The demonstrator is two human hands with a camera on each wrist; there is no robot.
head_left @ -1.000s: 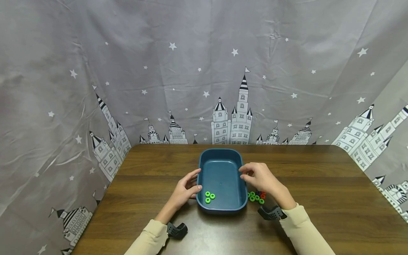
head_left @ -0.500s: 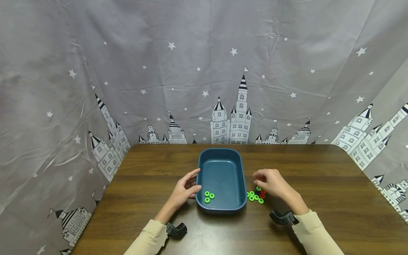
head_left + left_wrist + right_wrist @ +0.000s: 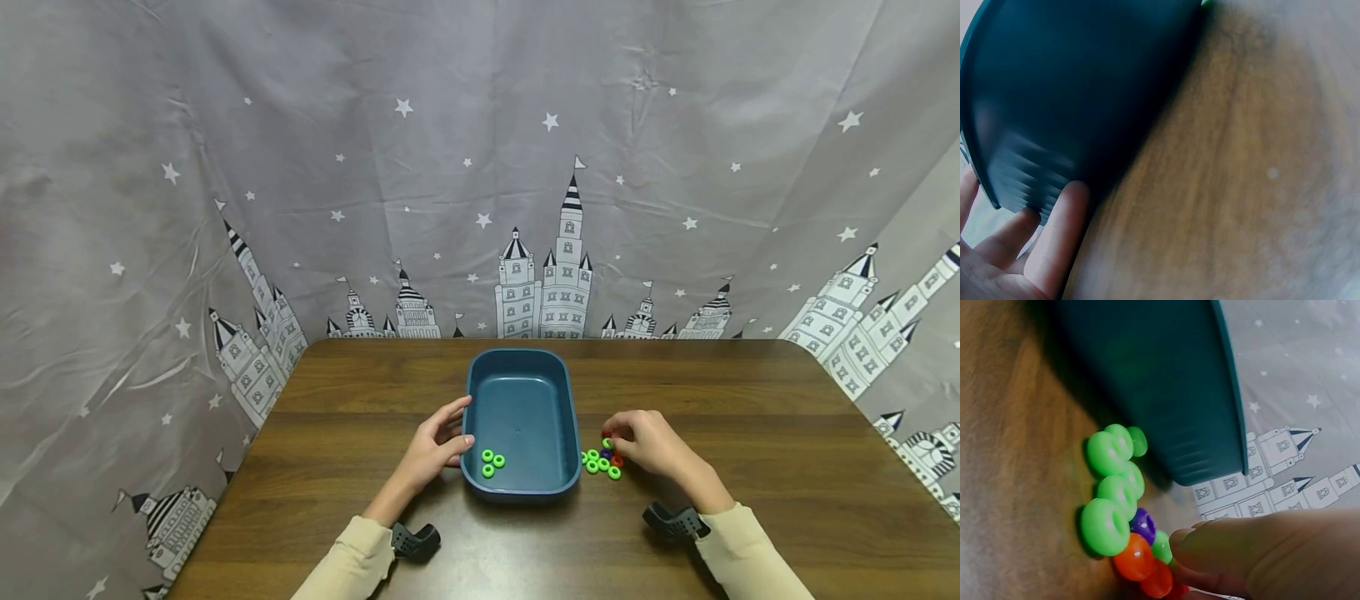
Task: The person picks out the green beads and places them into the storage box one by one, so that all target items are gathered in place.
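Observation:
A deep blue-green plastic bin (image 3: 525, 421) sits on the table with three bright green ring beads (image 3: 493, 462) lying in its near left corner. My left hand (image 3: 435, 442) rests against the bin's left side, thumb and fingertips at the wall; the left wrist view shows fingertips (image 3: 1072, 194) touching its ribbed outside. Beyond the bin's right side lies a cluster of ring beads: several green beads (image 3: 593, 466), a purple bead (image 3: 1142, 526) and red-orange beads (image 3: 1135, 557). My right hand (image 3: 648, 442) reaches down there, thumb and index fingertip right at a green bead (image 3: 607, 443).
The brown wooden table (image 3: 360, 392) runs back to a grey curtain (image 3: 420, 192) printed with castles and stars. Black wrist mounts (image 3: 417, 542) are worn on both wrists below cream sleeves.
My right hand moves from the bin's right rim, away to the right and then down to the beads. The left hand, the bin and the beads inside it stay in place.

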